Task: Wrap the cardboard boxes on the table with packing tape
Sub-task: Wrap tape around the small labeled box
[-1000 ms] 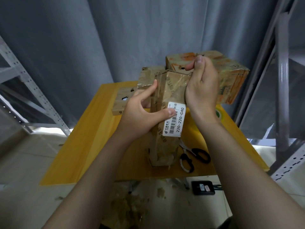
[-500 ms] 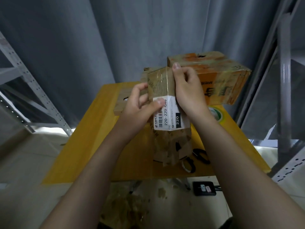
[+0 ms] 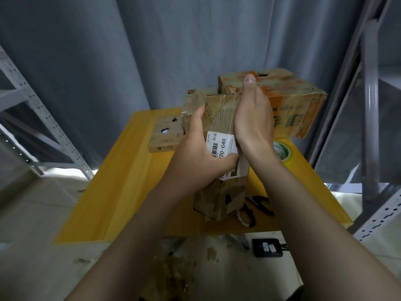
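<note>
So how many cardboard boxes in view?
4: tall labelled box, between left hand and right hand; big orange-printed box, back right; small flat box with holes, back left; taped box behind the tall one, mostly hidden. More may be hidden.

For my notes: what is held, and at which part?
The labelled box: left hand grips it at the label, right hand presses flat on its right face.

2 forearms show, both bare from the wrist down to the lower edge of the view. The left hand (image 3: 195, 153) and the right hand (image 3: 253, 124) are bare as well. One of the right hand's fingers (image 3: 249, 83) shows a short, rounded nail
</note>
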